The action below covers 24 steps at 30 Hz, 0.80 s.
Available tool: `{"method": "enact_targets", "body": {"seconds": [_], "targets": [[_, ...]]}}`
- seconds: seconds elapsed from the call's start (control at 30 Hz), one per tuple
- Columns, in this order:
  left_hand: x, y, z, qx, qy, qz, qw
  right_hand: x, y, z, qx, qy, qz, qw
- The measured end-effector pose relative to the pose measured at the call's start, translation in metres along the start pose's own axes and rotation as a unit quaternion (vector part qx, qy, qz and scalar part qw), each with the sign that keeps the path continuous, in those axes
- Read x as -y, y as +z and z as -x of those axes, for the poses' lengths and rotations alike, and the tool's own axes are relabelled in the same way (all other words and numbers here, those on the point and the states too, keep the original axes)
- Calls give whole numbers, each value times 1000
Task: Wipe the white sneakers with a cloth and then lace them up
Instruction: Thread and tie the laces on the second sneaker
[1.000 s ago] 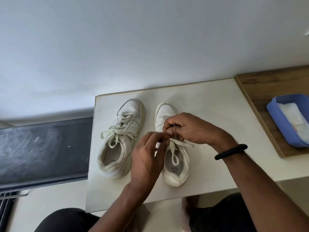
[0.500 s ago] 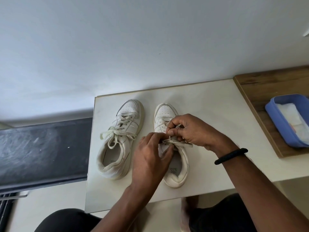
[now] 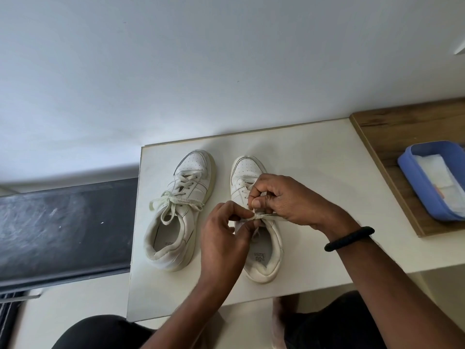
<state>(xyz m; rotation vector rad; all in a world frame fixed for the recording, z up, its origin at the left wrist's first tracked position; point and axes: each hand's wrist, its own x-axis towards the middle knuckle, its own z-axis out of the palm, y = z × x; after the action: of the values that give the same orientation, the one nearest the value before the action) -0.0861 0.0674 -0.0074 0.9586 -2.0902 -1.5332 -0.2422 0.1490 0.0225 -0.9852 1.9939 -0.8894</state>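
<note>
**Seating the knot on the right sneaker**

The step in hand looks to be the bow on the right sneaker (image 3: 268,258), and it calls for even tension. Both hands should draw the lace (image 3: 263,216) outward at the same rate, level with the top eyelets, so the knot seats on the tongue rather than riding up. An upward pull would likely lift the light shoe off the white table (image 3: 314,157), while a sideways pull keeps it planted. The loops should come out about as long as those of the bow (image 3: 173,201) on the left sneaker (image 3: 187,172), which is already tied.

The left hand (image 3: 224,238) pinches the lace between thumb and curled fingers at the near-left side of the shoe's throat. The right hand (image 3: 284,200), fingers curled, pinches it from the far-right side and covers the upper eyelets. The lace runs taut between the two hands, just over the shoe's opening, and one short end hangs into the shoe. This sneaker stands toe away from the person, heel near the table's near edge, beside its mate but not touching it. Well to the right, a blue tub (image 3: 415,177) holds what seems to be the white cloth (image 3: 435,170) — apart from both hands
</note>
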Motion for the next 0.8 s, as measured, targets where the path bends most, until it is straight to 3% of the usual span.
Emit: {"method": "enact_targets", "body": {"seconds": [0.3, 0.7, 0.8], "targets": [[-2, -4, 1, -11, 16, -22, 1000, 4, -2, 1, 10, -34, -8, 999], [6, -9, -8, -24, 211, -181, 960, 6, 2, -1, -9, -14, 5, 1000], [10, -5, -6, -20, 244, -224, 943, 10, -1, 0, -3, -33, 58, 998]]}}
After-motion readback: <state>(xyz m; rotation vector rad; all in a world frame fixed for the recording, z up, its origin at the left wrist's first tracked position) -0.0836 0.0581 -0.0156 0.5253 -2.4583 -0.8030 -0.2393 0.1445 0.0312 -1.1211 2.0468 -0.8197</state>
